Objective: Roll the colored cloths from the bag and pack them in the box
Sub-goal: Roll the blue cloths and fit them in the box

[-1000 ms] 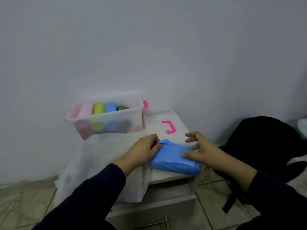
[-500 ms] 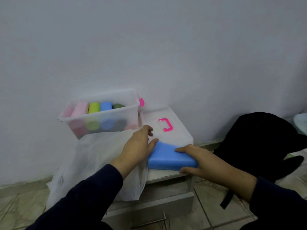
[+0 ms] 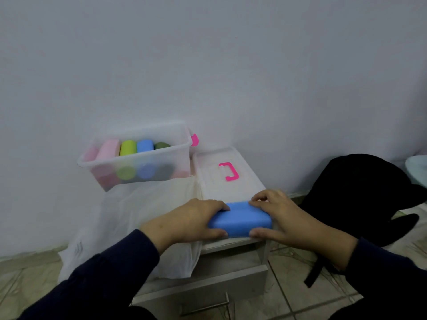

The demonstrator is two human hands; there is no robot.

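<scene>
Rolling step: left hand (image 3: 191,221) and right hand (image 3: 285,217) both grip blue cloth (image 3: 241,219) lower centre. Next: finish roll, carry to clear box (image 3: 138,160) upper left.

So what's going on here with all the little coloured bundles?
A person is rolling a soft blue cloth on a small white cabinet top, with the left hand and the right hand gripping it from either end. Behind, a clear plastic box already holds pink, green and blue rolled cloths. A white plastic bag lies beside the cabinet, and the box's clear lid with a pink handle rests nearby.
</scene>
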